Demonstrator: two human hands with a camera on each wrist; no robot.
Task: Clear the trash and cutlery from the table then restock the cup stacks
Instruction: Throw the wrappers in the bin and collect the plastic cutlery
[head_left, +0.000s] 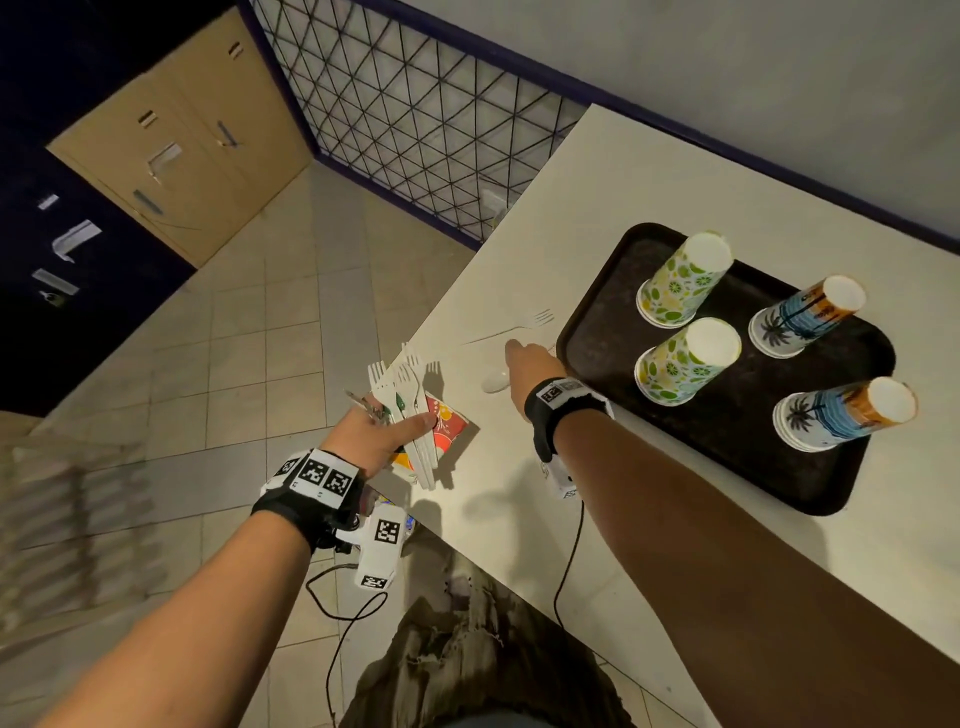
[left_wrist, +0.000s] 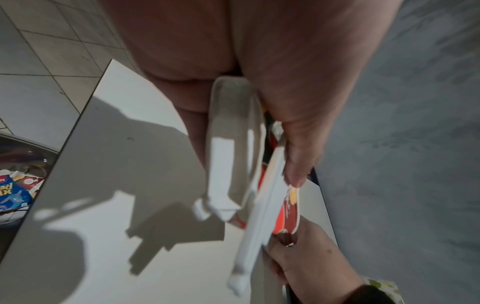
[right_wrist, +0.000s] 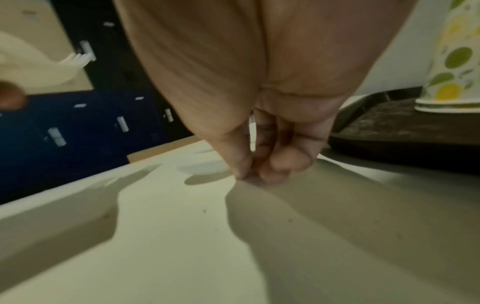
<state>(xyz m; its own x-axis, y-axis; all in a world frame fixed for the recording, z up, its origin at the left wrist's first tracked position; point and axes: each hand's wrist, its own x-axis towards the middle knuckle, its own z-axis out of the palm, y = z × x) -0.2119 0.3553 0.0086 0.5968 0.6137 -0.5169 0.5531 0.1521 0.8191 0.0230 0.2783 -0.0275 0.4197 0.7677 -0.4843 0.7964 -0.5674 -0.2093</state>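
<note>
My left hand (head_left: 400, 421) hovers over the table's left corner and grips a bundle of white plastic forks (head_left: 410, 410) together with a red and orange wrapper (head_left: 449, 423). The fork handles (left_wrist: 233, 164) fill the left wrist view, with the wrapper (left_wrist: 291, 211) behind them. My right hand (head_left: 519, 358) reaches down to the table beside the dark tray (head_left: 753, 441). Its fingertips (right_wrist: 246, 174) are pinched together on the tabletop at the handle of a white spoon (head_left: 493, 383). Just beyond the hand a loose fork (head_left: 519, 325) lies flat.
Two stacks of lime-patterned cups (head_left: 680, 280) and two of palm-patterned cups (head_left: 810, 317) stand upside down on the tray. A bin with colourful trash (left_wrist: 15, 191) sits below the table's corner. A wire-grid fence (head_left: 415, 119) and tiled floor lie to the left.
</note>
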